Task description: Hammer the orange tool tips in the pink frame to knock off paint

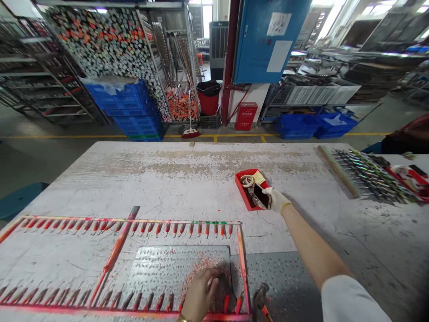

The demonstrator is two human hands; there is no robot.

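Note:
My right hand [275, 200], in a white glove, grips a dark-screened phone [262, 196] over a red tray [241, 187]. In that tray lie a roll of tape [247, 180] and a yellowish paper [258, 177]. My bare left hand [200, 288] rests with curled fingers above a grey metal plate [174, 261]; whatever its fingers may hold is hidden. Reddish flakes are scattered around them. A red-stained rectangular frame [241, 255] surrounds the plate, with rows of small red-and-dark tapered pieces [161, 300] along its long sides. Beside its right corner lies a hammer-like tool [261, 297] with an orange handle.
At the table's right lie many dark, shiny slender pieces [372, 174] beside a long bar [338, 172]. Another red tray [409, 181] sits behind them. Beyond the table stand blue crates [134, 107], a blue cabinet [268, 40] and a broom [191, 133]. A teal stool [23, 197] is at left.

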